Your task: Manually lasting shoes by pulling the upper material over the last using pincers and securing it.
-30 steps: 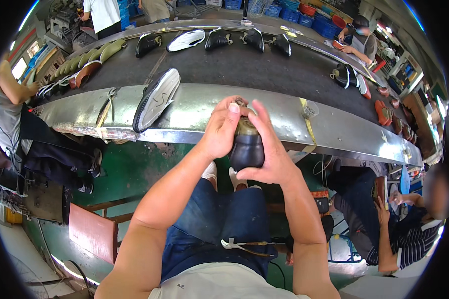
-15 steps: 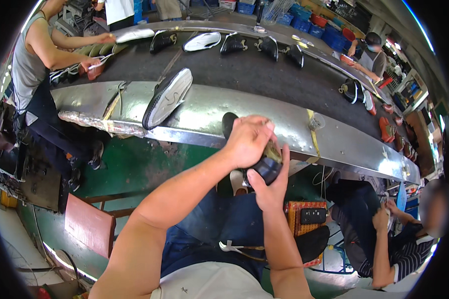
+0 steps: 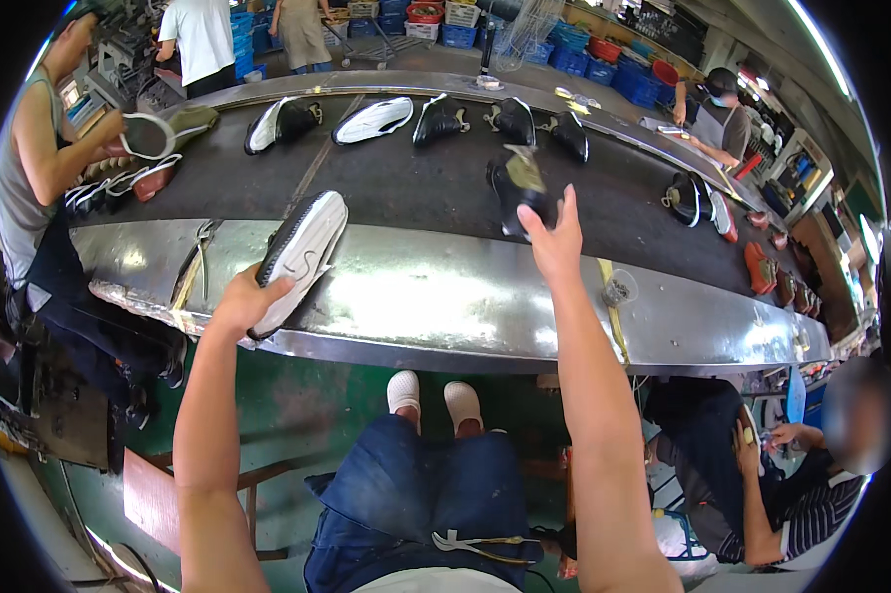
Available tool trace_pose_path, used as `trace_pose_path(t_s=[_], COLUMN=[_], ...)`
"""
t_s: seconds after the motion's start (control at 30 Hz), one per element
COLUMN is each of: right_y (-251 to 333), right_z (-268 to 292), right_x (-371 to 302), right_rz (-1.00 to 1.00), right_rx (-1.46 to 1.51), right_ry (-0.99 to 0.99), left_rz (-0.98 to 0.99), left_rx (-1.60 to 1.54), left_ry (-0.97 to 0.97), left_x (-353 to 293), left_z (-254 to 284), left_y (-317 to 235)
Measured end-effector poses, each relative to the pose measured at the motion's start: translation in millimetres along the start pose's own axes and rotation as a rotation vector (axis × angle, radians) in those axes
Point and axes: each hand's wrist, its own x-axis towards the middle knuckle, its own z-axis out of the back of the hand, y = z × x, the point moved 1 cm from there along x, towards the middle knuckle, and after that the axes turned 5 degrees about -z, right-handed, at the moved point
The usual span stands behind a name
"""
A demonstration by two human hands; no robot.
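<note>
My left hand (image 3: 240, 302) grips the near end of a shoe sole (image 3: 305, 247), white with a black edge, its thumb on the face. The sole lies tilted on the metal ledge (image 3: 396, 282) in front of me. Over the dark belt, my right hand (image 3: 556, 237) has its thumb and fingers apart. Close by its thumb is a black shoe upper (image 3: 518, 193) with an olive lining, slightly blurred; whether they touch, I cannot tell. Pincers (image 3: 475, 545) with pale handles rest across my lap.
Several black shoes (image 3: 441, 121) and a white sole (image 3: 372, 121) line the far side of the belt (image 3: 396, 183). A clear cup (image 3: 619, 288) stands on the ledge. Co-workers are at the left (image 3: 39, 168), the far right (image 3: 719, 124) and the near right (image 3: 811, 504).
My right hand has carried the black upper from above my lap to the belt and its fingers have spread. My left hand has left the upper and taken hold of the white sole.
</note>
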Motion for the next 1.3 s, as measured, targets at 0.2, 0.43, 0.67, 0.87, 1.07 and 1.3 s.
trace_pose_path(t_s=[0.2,0.43,0.67,0.87,1.07,1.3], right_y=[72,43,51,43,17,31], right_z=[46,220,267,287,313,311], right_x=[-129,-398,-436,-426,-452,-449], right_rz=[-0.062,0.007,-0.254,-0.466,-0.696,-1.157], right_rx=[-0.062,-0.399,-0.464,-0.343,-0.146,0.535], right_ry=[0.531,1.250,1.483,1.548,1.459,1.191], left_rz=[-0.079,-0.220,-0.403,-0.294,-0.211,-0.086], left_rx=[-0.140,-0.348,0.126,0.448,0.142,-0.657], left_ry=[-0.137,0.112,0.845,1.185,0.921,0.773], left_x=[-73,-262,-367,-300,-242,-229], left_z=[-1,-63,-173,-194,-295,-275], left_y=[8,10,25,-80,-72,-48])
